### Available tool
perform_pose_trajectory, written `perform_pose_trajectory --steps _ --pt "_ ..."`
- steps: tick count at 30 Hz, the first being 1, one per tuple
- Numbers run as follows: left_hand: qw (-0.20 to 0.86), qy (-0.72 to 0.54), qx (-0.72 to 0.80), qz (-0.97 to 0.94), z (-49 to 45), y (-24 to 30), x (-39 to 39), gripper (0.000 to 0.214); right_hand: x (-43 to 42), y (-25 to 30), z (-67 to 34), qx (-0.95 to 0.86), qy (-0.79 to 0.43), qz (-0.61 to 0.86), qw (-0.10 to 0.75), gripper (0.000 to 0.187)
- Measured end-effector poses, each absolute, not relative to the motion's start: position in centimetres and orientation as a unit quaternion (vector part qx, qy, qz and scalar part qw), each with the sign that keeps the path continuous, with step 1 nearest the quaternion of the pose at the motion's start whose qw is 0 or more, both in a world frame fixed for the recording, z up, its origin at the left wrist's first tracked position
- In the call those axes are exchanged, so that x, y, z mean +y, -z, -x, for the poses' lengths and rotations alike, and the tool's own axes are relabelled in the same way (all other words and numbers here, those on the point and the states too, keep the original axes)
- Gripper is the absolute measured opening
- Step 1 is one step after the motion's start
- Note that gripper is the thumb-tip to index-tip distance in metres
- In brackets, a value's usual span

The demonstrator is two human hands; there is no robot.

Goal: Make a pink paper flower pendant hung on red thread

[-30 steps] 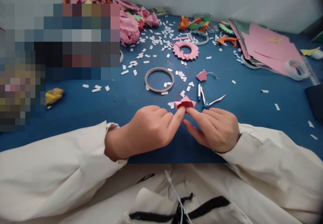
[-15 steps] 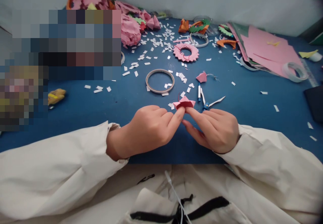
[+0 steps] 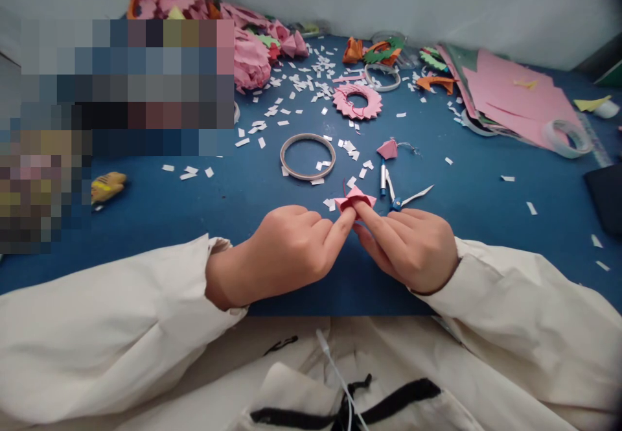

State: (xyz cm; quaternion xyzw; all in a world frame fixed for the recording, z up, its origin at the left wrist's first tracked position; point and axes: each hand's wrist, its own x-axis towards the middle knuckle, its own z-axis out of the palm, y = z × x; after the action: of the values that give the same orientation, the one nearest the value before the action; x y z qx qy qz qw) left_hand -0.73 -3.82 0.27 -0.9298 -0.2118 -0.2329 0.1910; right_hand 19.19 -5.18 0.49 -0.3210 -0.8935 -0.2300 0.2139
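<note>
A small folded pink paper piece is pinched between the fingertips of both my hands, low over the blue table. My left hand is curled, its forefinger pressed on the piece's left side. On the right side of the piece, my right hand grips with thumb and forefinger. A blue-handled compass lies just beyond my right hand. Another small pink folded piece sits farther back.
A tape ring lies behind my hands among several white paper scraps. A pink paper rosette, pink paper flowers, pink sheets and a tape roll fill the far side. A yellow object lies left.
My right hand's fingers have shifted slightly left and closer onto the pink piece; both hands otherwise stay in place.
</note>
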Motion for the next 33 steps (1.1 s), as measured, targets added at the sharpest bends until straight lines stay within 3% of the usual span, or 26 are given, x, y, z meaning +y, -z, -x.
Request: perform_pose_trajectory --steps 17,25,29,33 --pt "0.188 0.233 -0.212 0.93 0.5 -0.3 -3.8 0.028 -5.1 -0.1 -19.2 -0.894 0.226 0.322 0.215 0.027" --pt "0.177 0.26 -0.231 0.921 0.7 -0.4 -3.8 0.028 -5.3 -0.5 -19.1 -0.863 0.159 0.396 0.27 0.032" --pt "0.056 0.321 -0.324 0.888 0.5 -0.9 -3.8 0.022 -5.0 -0.4 -19.2 -0.833 -0.026 0.472 0.286 0.046" --pt "-0.183 0.355 -0.411 0.819 0.2 -1.9 -3.4 0.018 -4.2 -0.3 -19.3 -0.828 -0.164 0.447 0.296 0.015"
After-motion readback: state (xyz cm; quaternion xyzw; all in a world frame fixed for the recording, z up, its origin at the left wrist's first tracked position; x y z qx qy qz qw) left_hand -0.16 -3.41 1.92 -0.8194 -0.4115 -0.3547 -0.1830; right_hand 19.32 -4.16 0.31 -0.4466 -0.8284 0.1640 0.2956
